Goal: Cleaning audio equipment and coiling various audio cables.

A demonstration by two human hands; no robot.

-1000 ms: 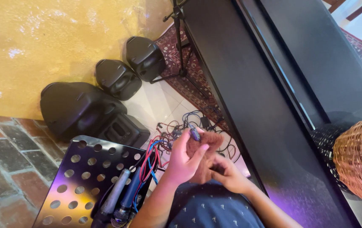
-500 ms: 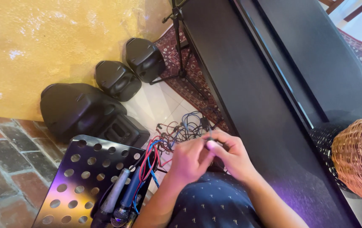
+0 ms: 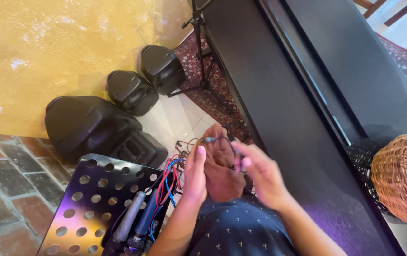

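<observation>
brown cloth (image 3: 222, 175) | held up between left hand (image 3: 196, 175) and right hand (image 3: 260, 175) | fingers (image 3: 201, 150) pressed on cloth | thin black cable (image 3: 220, 140) draped over top

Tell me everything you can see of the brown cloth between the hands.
The brown cloth looks soft and matte, rust-brown, bunched into a crumpled upright lump with folds. The left hand presses flat against its left side; the blurred right hand touches its right. A thin dark wire with a small plug crosses its top. Its lower edge meets the dotted navy garment.
</observation>
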